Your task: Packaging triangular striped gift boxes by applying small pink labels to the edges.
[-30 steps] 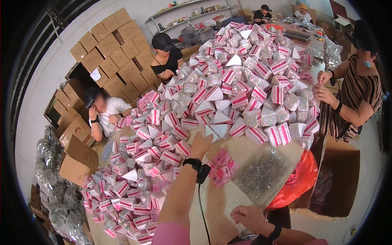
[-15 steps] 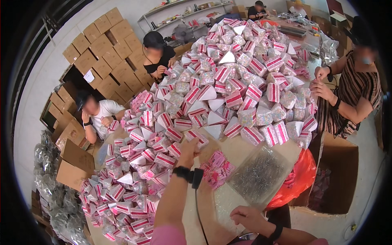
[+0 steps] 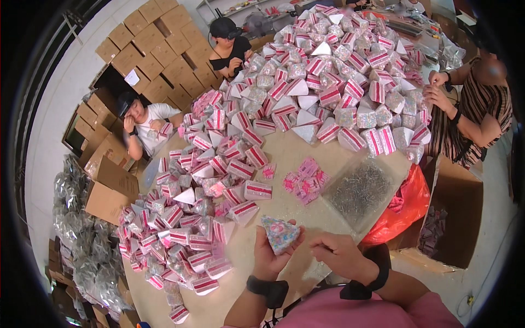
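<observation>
A small cone-shaped packet, speckled in pale blue and pink, is held up just above the near edge of the worktop. It is gripped by the left hand, whose fingers are curled around its lower part, the thumb lying along its left side. The right hand is held just beside the packet on its right, the fingers loosely bent with the tips near the packet's edge; whether they touch it cannot be told. A dark band is worn on each wrist. Beyond the hands, a small cluster of pink wrapped pieces is spread on the bare worktop, and a clear bag of thin metal pins is laid to its right, next to a red plastic bag hanging off the worktop's edge. A large heap of red-and-white striped boxes is piled across the far and left parts of the worktop. Stacked cardboard cartons are seen against the wall, and an open carton stands on the floor at the right.
</observation>
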Tool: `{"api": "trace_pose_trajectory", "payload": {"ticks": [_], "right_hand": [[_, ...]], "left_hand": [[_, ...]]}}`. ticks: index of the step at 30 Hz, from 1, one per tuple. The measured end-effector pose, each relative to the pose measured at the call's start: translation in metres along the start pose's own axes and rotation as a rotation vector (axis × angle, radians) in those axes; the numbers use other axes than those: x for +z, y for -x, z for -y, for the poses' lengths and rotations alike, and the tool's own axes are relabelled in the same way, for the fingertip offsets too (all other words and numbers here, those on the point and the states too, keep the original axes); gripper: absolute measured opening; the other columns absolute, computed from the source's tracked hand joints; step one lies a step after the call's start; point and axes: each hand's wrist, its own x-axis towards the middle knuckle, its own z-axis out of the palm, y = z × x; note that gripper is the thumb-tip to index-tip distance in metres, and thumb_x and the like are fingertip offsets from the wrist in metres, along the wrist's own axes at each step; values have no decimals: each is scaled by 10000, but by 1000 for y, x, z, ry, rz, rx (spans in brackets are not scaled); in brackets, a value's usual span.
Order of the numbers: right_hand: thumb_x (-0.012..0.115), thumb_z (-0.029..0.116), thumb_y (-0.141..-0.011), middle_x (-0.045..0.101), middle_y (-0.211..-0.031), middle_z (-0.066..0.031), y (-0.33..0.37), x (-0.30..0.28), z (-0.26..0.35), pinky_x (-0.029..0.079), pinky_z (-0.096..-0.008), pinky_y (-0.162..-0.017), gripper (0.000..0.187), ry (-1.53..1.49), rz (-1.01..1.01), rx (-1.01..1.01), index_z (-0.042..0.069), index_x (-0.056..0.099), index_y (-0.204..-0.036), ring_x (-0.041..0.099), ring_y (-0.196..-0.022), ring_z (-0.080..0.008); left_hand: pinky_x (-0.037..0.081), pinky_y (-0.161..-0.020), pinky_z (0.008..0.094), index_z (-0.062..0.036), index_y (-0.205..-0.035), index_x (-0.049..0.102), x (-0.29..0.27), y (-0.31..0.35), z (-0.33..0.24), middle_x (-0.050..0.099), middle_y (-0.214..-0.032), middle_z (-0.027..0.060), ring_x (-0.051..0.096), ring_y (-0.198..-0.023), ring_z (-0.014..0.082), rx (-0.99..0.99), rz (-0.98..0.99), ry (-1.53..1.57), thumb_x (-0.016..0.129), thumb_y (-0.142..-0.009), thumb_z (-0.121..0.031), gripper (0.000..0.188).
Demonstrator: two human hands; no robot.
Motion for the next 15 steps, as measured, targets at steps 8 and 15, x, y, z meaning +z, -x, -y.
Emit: {"api": "trace_pose_trajectory", "payload": {"ticks": [8,15], "right_hand": [[607,71,-830,622,-829,-136,7,16,29,483,-311,-659,173,244,-34,-254,23,618,-995,622,-732,-251],[594,101,-848,621,-814,-150,14,27,33,488,-354,-634,147,120,14,-213,30,610,-976,623,-717,-300]], "left_hand": [[304,-1061,572,-17,-1236,484,13,32,21,443,-1342,200,334,-1292,443,71,20,-146,544,-854,-537,648],[352,-1035,472,-17,-1208,482,19,38,37,461,-1322,181,408,-1251,338,52,70,-262,383,-896,-608,676]]}}
